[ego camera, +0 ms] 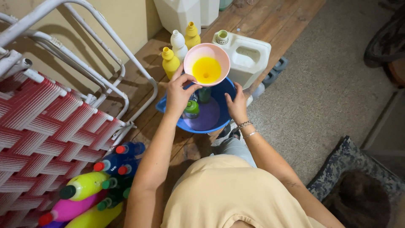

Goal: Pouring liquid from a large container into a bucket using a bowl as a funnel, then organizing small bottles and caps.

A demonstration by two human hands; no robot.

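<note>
Left hand: my left hand (pixel 179 93) holds the pink funnel (pixel 206 64) by its near rim, thumb and fingers pinched on the edge.
Right hand: my right hand (pixel 237 106) rests on the far-right rim of the blue basin (pixel 219 122), fingers curled over the edge; beaded bracelets (pixel 245 127) sit on the wrist.
Funnel: it stands above the basin, mouth up, with a pool of yellow liquid in its cone; I cannot see its spout.
Basin: round, blue, with a shallow purplish liquid on the bottom and a green-capped bottle (pixel 192 109) inside, below the funnel. A second greenish cap shows just behind it, but I cannot tell what it belongs to.
Containers behind: two yellow squeeze bottles (pixel 170 62) and a white bottle (pixel 179 44) stand close together beyond the basin; a white jerrycan (pixel 247 57) with a pale green cap stands just to their right.
Containers near me: a heap of filled bottles (pixel 95 190) lies at lower left, blue, yellow-green and pink, with red, green and black caps.
Labels: none of the bottles shows a label that I can make out.
Surface: wooden planks (pixel 261 19) under the basin and bottles, grey carpet-like flooring (pixel 329 97) to the right.
Room: a folded chair (pixel 46 126) with red-and-white webbing and white tube frame leans on a cream wall at left; a patterned cushion (pixel 350 160) lies at lower right.
</note>
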